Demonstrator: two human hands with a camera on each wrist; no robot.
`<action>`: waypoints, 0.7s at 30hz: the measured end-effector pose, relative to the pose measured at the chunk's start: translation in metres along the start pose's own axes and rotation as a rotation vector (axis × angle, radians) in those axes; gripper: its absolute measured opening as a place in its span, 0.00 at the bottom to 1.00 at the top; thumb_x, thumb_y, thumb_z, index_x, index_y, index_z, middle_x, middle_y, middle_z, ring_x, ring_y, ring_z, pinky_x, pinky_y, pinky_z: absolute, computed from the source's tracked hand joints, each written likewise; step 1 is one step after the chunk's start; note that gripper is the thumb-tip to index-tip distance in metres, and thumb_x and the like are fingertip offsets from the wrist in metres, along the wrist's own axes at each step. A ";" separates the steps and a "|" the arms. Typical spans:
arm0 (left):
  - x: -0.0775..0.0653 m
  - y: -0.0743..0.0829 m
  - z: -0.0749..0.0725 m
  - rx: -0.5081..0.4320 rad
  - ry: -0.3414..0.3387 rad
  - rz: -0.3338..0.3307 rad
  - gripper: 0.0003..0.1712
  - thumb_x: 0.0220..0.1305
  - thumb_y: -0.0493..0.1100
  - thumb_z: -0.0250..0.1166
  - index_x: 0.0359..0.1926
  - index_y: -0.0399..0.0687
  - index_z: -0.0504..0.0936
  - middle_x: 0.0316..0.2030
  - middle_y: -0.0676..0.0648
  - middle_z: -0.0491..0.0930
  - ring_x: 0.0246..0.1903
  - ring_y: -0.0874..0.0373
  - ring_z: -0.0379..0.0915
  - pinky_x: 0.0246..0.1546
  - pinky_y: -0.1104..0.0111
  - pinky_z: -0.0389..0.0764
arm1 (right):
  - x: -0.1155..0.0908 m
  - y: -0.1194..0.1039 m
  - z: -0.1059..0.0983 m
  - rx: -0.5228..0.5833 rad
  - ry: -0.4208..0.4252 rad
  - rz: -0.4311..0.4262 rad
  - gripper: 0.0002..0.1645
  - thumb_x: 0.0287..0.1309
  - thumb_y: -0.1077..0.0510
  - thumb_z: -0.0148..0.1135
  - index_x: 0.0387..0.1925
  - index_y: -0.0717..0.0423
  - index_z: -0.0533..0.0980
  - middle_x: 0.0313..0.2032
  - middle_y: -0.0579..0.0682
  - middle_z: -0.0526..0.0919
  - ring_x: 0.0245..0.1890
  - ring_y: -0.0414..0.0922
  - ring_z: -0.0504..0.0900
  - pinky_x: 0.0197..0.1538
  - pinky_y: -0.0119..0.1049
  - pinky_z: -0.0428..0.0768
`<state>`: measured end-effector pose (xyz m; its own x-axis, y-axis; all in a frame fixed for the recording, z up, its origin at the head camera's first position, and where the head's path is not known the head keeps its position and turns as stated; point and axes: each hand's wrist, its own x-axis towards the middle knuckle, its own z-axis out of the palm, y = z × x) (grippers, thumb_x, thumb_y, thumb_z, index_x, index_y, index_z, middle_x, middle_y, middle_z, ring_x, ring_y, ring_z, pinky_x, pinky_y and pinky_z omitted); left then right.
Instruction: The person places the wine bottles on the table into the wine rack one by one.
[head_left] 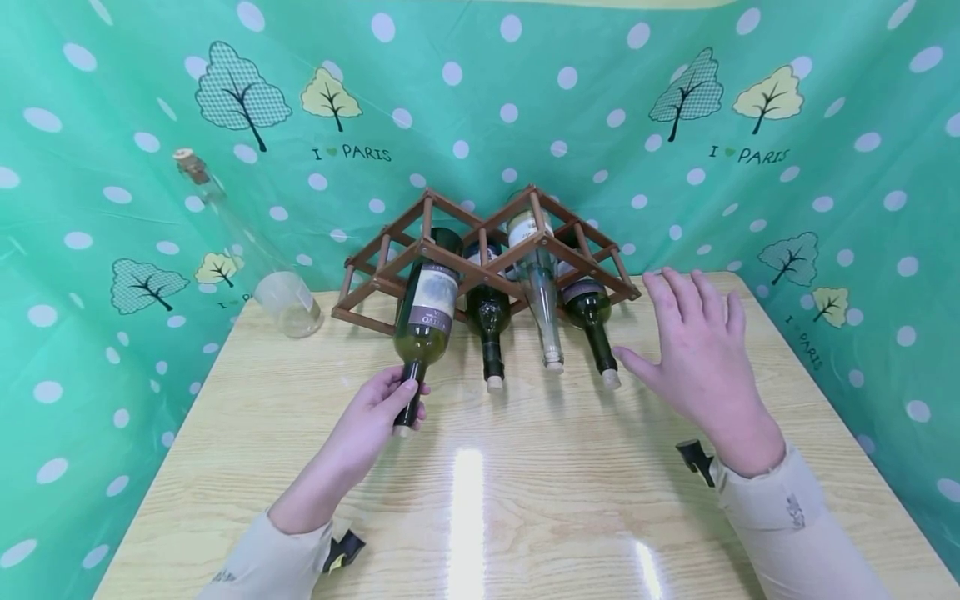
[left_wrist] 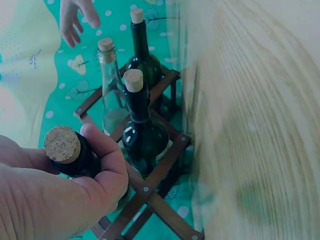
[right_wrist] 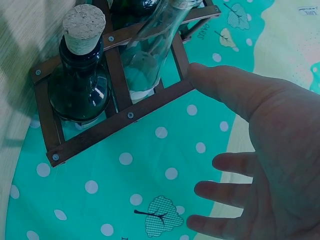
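Observation:
My left hand [head_left: 371, 417] grips the dark neck of a green wine bottle [head_left: 433, 292] with a pale label and a cork [left_wrist: 62, 144]. The bottle slants, neck toward me, its base end within the left part of a brown wooden wine rack [head_left: 375, 283]. Three more corked bottles lie in the rack, necks toward me: a dark one [head_left: 489, 308], a clear one [head_left: 540, 292] and another dark one [head_left: 590, 310] at the right. My right hand [head_left: 701, 358], fingers spread and holding nothing, hovers beside the rack's right end.
A clear corked bottle [head_left: 288, 304] stands upright at the table's back left corner. Green dotted cloth [head_left: 510, 108] hangs behind the wooden table [head_left: 570, 492] and along both sides. Black wrist mounts [head_left: 345, 550] stick out from both sleeves.

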<state>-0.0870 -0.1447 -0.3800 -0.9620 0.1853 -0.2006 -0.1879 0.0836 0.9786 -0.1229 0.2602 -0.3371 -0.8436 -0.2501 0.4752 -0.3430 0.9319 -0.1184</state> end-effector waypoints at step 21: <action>0.032 0.008 0.000 -0.084 -0.031 0.038 0.28 0.88 0.44 0.45 0.75 0.28 0.61 0.57 0.39 0.74 0.42 0.53 0.76 0.39 0.71 0.81 | 0.000 0.000 0.000 -0.001 -0.038 0.009 0.67 0.47 0.41 0.86 0.81 0.56 0.58 0.75 0.67 0.62 0.75 0.74 0.55 0.70 0.81 0.49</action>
<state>-0.1189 -0.1378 -0.3788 -0.9623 0.2173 -0.1637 -0.1690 -0.0060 0.9856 -0.1226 0.2602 -0.3368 -0.8618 -0.2514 0.4407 -0.3347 0.9345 -0.1215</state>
